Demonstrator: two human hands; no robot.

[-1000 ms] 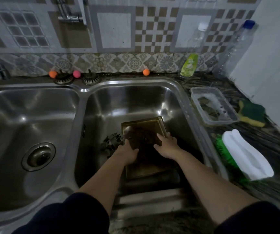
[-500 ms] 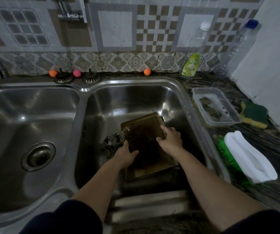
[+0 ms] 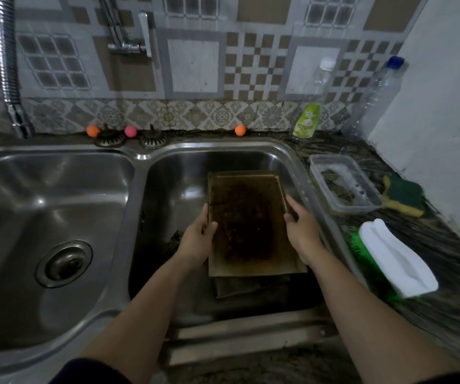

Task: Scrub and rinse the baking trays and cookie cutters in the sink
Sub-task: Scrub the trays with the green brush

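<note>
Hands, left [image 3: 197, 239] and right [image 3: 302, 231], grip the browned rectangular metal baking tray [image 3: 251, 225] by its long edges, nine and three o'clock; long axis twelve-to-six.

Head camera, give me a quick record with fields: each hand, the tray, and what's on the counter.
left hand: grips baking tray's left edge
right hand: grips its right edge
baking tray: dark, stained, held over right sink basin
below it: another tray
counter: scrub brush, sponge, plastic container, dish soap bottle
</note>
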